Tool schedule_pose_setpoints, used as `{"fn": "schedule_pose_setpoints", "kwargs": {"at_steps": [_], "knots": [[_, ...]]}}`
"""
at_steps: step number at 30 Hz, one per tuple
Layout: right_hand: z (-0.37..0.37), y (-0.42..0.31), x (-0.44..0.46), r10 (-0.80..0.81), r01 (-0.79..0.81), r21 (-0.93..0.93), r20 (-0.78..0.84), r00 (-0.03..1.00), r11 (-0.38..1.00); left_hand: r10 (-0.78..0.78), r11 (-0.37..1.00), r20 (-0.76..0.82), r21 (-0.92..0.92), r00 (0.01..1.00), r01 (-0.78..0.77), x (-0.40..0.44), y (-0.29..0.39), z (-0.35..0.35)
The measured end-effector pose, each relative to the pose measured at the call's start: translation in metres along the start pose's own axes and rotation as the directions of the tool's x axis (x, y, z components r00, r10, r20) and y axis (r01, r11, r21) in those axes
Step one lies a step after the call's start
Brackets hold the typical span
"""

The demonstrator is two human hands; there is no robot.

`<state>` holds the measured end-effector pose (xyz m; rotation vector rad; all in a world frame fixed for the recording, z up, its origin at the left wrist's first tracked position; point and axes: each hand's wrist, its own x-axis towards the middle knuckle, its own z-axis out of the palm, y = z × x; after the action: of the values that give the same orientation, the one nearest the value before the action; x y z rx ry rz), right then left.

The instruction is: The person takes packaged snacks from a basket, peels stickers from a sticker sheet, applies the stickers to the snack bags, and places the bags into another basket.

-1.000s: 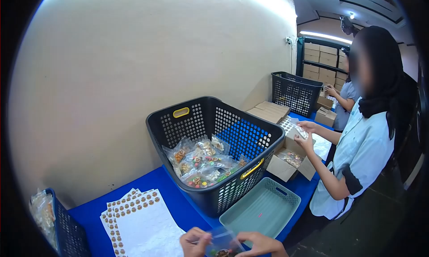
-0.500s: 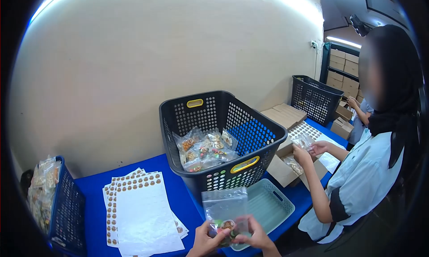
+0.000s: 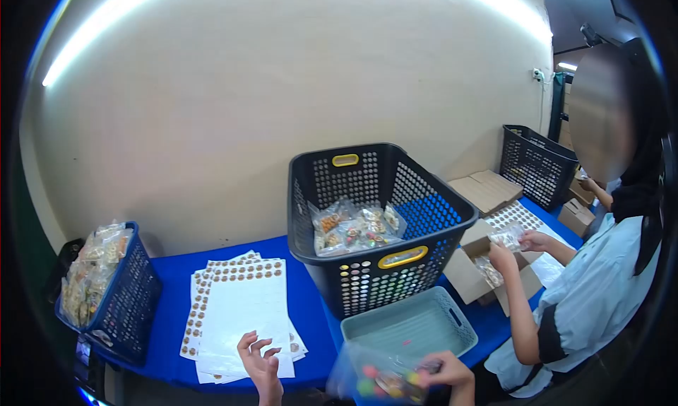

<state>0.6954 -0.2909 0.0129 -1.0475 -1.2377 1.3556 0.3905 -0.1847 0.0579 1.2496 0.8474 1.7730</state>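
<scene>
My right hand [image 3: 450, 373] grips a clear plastic bag of colourful snacks [image 3: 388, 381] by its right side, low over the near edge of the grey-green tray [image 3: 462, 335]. The bag is blurred by motion, and a round sticker seems to show on it. Fingers curled loosely and apart, my left hand [image 3: 260, 363] holds nothing; it is raised above the sticker sheets [image 3: 244, 307] on the blue table. Behind the tray, a large black basket [image 3: 395, 275] with yellow handles has several filled snack bags [image 3: 353, 226] inside.
A blue basket [image 3: 134, 300] heaped with snack bags stands at the left. At the right, a co-worker [image 3: 565, 286] holds a small bag over an open cardboard box [image 3: 470, 265]. Farther back are another black basket [image 3: 533, 162] and flat cardboard [image 3: 487, 190].
My left hand has let go of the snack bag and moved left. My right hand has carried the bag slightly right. The camera view has turned left.
</scene>
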Motion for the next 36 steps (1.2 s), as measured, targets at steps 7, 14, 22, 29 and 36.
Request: {"fn": "schedule_pose_setpoints", "kwargs": {"at_steps": [7,14,22,29,36], "knots": [[0.017,-0.001,0.037,0.000,0.029,-0.156,0.183,0.983,0.987,0.094,0.980,-0.159,0.189,0.983,-0.063,-0.018,0.012,-0.043],[0.042,-0.029,0.064,-0.014,0.023,-0.268,0.035,0.999,0.963,0.126,0.964,-0.241,0.259,0.962,-0.061,-0.016,0.024,-0.081],[0.080,-0.104,0.171,-0.370,0.493,0.254,-0.409,0.834,0.832,0.157,0.969,-0.303,0.233,0.940,-0.087,-0.001,0.036,-0.140],[0.169,-0.081,0.187,-0.507,0.646,0.058,-0.567,0.649,0.761,0.096,0.994,-0.391,0.090,0.916,-0.066,0.005,0.055,-0.224],[0.272,-0.028,0.211,-0.432,0.513,0.167,-0.362,0.826,0.842,0.266,0.933,-0.488,0.346,0.832,-0.095,0.007,0.070,-0.309]]}}
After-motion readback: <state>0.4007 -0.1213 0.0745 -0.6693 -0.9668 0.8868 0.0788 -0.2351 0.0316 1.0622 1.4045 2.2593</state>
